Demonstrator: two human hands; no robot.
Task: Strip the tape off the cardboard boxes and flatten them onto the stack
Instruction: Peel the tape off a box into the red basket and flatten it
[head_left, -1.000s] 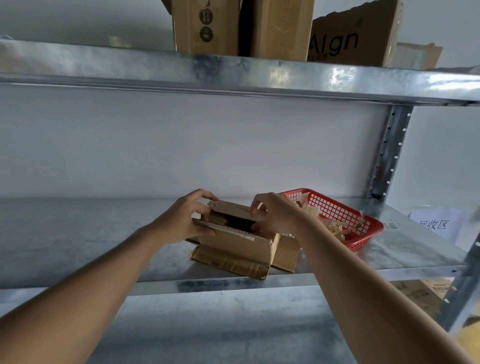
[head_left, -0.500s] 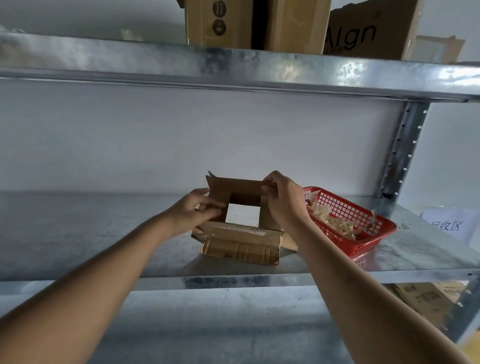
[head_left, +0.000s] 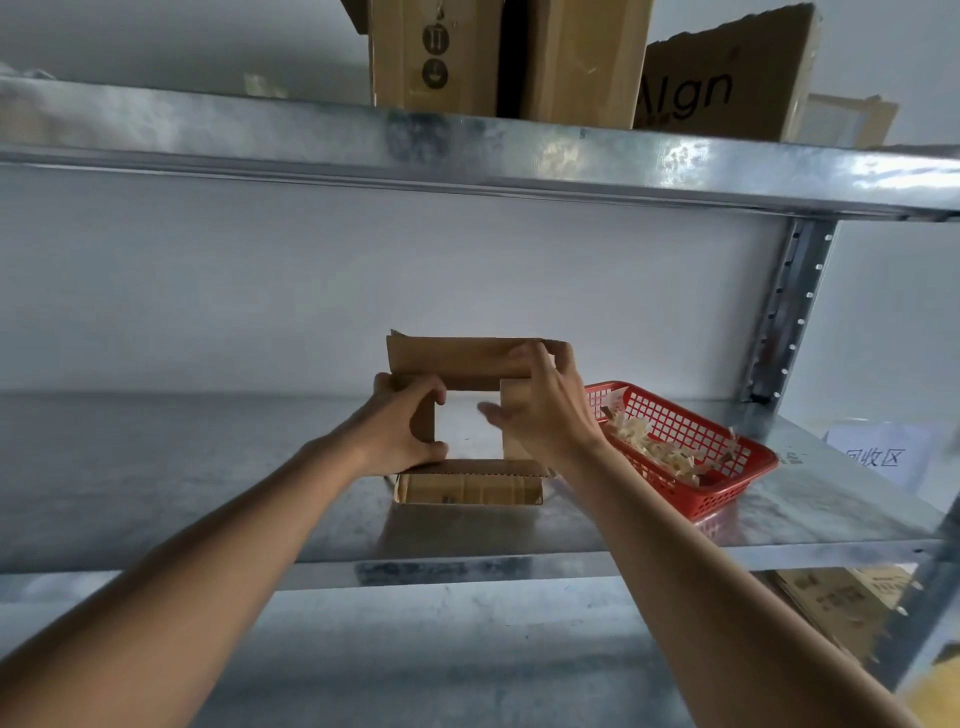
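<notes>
We pinch the box (head_left: 470, 415) walls, left hand (head_left: 402, 434) and right hand (head_left: 545, 415) opposite; we push opposite corners together, collapsing it flat against the shelf (head_left: 208, 467).

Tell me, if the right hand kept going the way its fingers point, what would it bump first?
Probably the left hand. The right hand holds the cardboard box with fingers pointing left across the opening. Depth is unclear, though.

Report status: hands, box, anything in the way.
Left hand grips the box at its left wall; right hand holds its right wall. Box open both ends, standing on the shelf. Red basket close at right.
</notes>
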